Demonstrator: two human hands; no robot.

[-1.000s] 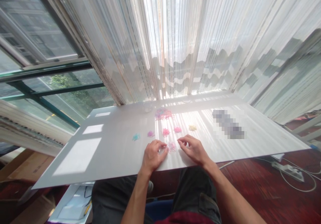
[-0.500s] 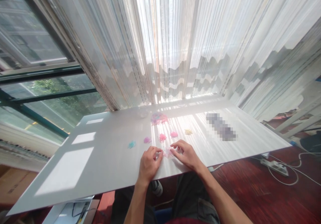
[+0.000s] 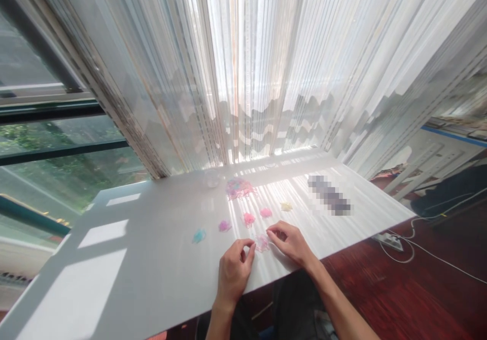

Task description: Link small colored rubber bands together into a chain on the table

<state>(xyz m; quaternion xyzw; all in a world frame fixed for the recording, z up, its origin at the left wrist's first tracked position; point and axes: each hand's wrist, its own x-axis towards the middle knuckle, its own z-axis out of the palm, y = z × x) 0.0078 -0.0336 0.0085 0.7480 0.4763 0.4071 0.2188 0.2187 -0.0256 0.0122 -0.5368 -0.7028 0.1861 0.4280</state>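
Pale pink cluster between two hands, sorted colour piles beyond

Pale pink cluster (image 3: 262,243) lies on the white surface (image 3: 163,259), between the fingers of left hand (image 3: 234,266) and right hand (image 3: 292,243); left fingers just beside its left edge, right fingers just beside its upper right; contact unclear on both sides. Each hand has thumb and index tips drawn near each other; cannot tell whether they close fully or grip a strand.

Counts: one pale pink cluster; five small single-colour piles in a slanting row beyond the hands, one each of teal pile (image 3: 199,236), purple pile (image 3: 224,226), red-pink pile (image 3: 248,219), bright pink pile (image 3: 266,212), yellow pile (image 3: 286,206); one larger mixed pile (image 3: 241,189) farther back; one clear round container (image 3: 213,179) left of it; one pixelated patch (image 3: 329,195) at right, contents hidden; single pieces too small to count.
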